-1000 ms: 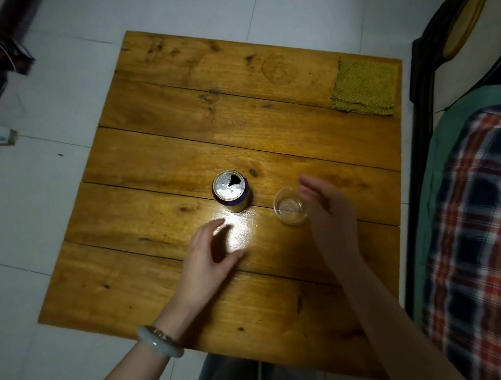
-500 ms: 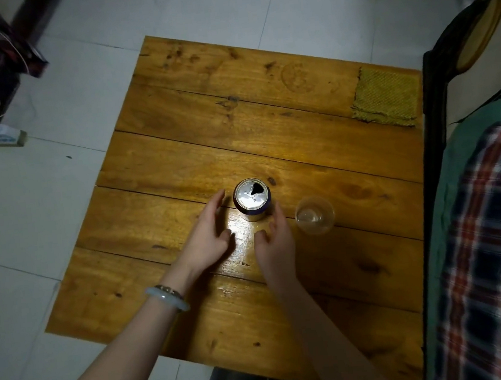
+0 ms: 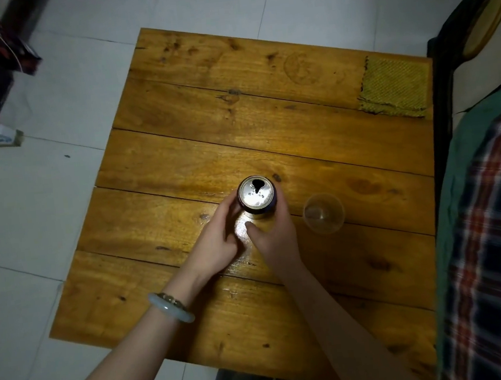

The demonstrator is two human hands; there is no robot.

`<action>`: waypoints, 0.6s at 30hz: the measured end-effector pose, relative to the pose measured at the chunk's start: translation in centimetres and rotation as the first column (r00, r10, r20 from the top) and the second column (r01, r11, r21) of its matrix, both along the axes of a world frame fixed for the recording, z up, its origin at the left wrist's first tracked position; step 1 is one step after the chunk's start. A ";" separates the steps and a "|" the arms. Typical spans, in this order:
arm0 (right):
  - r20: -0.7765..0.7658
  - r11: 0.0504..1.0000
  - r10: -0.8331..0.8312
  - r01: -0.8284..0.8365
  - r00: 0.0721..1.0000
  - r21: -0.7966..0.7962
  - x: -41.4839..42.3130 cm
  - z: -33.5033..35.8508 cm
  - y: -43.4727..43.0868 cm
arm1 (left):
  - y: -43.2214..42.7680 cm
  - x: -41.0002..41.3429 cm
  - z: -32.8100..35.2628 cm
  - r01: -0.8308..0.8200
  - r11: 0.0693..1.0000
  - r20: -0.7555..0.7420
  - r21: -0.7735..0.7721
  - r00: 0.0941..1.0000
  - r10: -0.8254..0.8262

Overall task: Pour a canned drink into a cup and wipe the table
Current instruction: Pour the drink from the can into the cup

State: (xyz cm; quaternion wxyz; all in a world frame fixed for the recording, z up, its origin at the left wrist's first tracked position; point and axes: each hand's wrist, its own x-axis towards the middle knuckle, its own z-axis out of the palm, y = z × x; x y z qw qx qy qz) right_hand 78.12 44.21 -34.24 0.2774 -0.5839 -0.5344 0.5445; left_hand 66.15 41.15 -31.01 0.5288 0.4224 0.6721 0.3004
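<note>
Both hands have closed in on the dark-sided metal drink can (image 3: 257, 197) with its silver top already opened. A second ago the right hand (image 3: 274, 239) was over by the cup and the left hand (image 3: 217, 242) lay short of the can; half a second ago they flanked it with fingers apart. Now the left fingers curve against the can's left side and the right fingers wrap its right side, with the thumb pointing in from below. The grip of each hand is on the can and nothing else. The can stands upright at the middle of the frame on the plank wooden desk (image 3: 236, 123), seemingly not yet lifted. This looks like the start of the pour: pick-up comes next.

The small clear plastic cup (image 3: 324, 213) stands just right of the can, apart from the right hand, and looks empty. The wiping cloth, a square yellow-green woven one (image 3: 394, 87), lies flat in the upper right corner of the desk, well apart from the hands. A pale bangle (image 3: 172, 307) circles the left wrist. A plaid blanket (image 3: 493, 243) fills the right edge of the frame. Nothing stands between can and cup, but the light cup could tip if it is bumped.
</note>
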 end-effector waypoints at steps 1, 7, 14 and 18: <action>0.005 1.000 -0.002 0.002 1.000 0.023 -0.1 -0.1 0.2 | -0.1 0.0 0.1 -0.013 1.000 0.018 0.000 1.000 0.013; 0.051 0.994 -0.040 0.035 0.998 0.100 -0.6 -0.8 0.8 | -1.4 0.3 -0.6 -0.049 0.999 0.104 0.013 0.993 0.048; 0.072 0.991 -0.072 0.063 0.995 0.116 -0.7 -0.6 1.3 | -1.5 -0.3 -1.4 -0.163 0.986 0.178 -0.043 0.970 0.168; 0.081 0.989 -0.026 0.014 0.996 0.146 -0.3 0.6 1.2 | -1.1 -0.8 -1.4 -0.336 0.933 0.216 -0.128 0.909 0.357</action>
